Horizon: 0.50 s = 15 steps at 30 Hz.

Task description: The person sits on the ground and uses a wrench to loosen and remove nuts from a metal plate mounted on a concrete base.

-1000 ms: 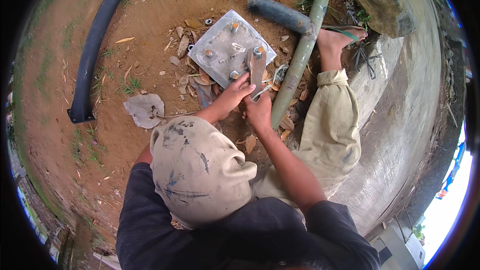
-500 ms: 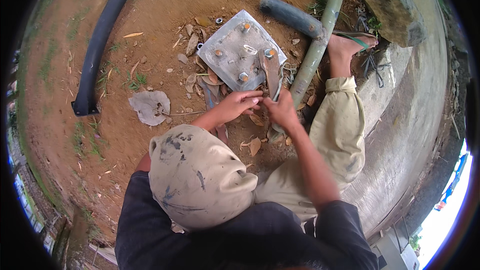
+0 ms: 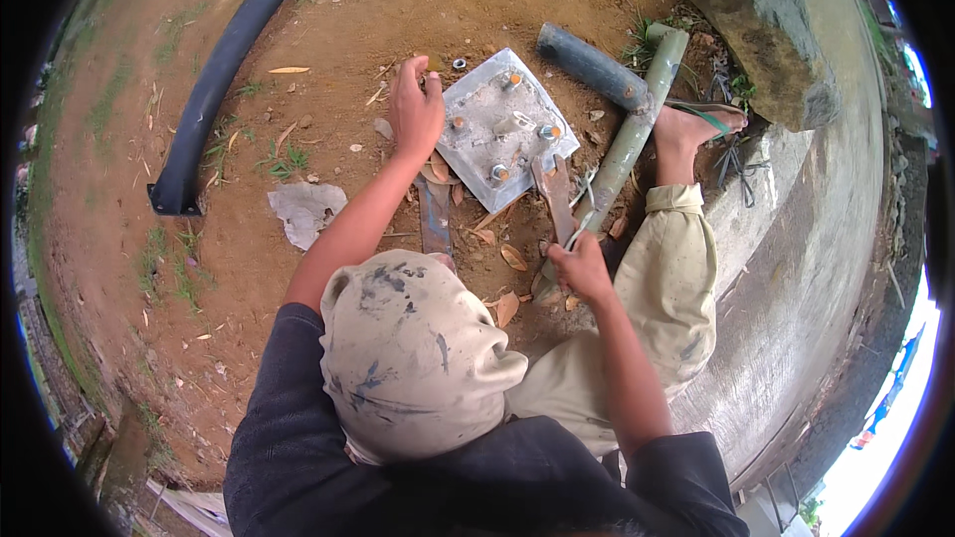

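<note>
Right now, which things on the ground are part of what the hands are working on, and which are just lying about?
In use:
- metal base plate with bolts
- wrench, held by the right hand
- small nut near the left hand

Lying about:
- black pipe
- grey pipe
- crumpled paper scrap
- large stone
- dry leaves

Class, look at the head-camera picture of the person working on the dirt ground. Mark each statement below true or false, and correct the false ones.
1. The left hand reaches to the far-left corner of the grey metal plate. True.
2. The right hand grips a wrench. True.
3. The black pipe lies across the plate. False: it lies apart on the dirt, to the left.
4. The plate is bare of bolts. False: several bolts stand on it.
</note>
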### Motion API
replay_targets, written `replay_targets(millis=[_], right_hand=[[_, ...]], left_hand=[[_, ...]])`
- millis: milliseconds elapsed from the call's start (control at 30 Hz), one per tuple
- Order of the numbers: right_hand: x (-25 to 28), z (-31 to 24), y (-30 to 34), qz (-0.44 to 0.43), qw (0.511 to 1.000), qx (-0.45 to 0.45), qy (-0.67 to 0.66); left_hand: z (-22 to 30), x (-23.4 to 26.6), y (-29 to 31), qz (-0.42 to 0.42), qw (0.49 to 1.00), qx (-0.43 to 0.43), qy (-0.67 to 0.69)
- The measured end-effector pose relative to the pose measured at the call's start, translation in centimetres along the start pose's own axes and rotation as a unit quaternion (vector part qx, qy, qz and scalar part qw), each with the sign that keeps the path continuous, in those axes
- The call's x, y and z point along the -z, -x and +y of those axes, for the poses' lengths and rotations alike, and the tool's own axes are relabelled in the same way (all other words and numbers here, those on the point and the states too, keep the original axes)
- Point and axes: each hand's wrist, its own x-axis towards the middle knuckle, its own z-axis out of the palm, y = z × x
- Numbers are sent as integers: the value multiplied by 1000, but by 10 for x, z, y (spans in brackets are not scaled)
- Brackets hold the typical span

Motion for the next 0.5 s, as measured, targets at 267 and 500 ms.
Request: replay_targets(millis=[267, 500], right_hand=[[-79, -23, -16, 90, 987, 37, -127], [-109, -35, -23, 109, 972, 57, -202]], left_hand=[[-8, -25, -7, -58, 990, 39, -124], [-14, -24, -8, -56, 989, 38, -133]])
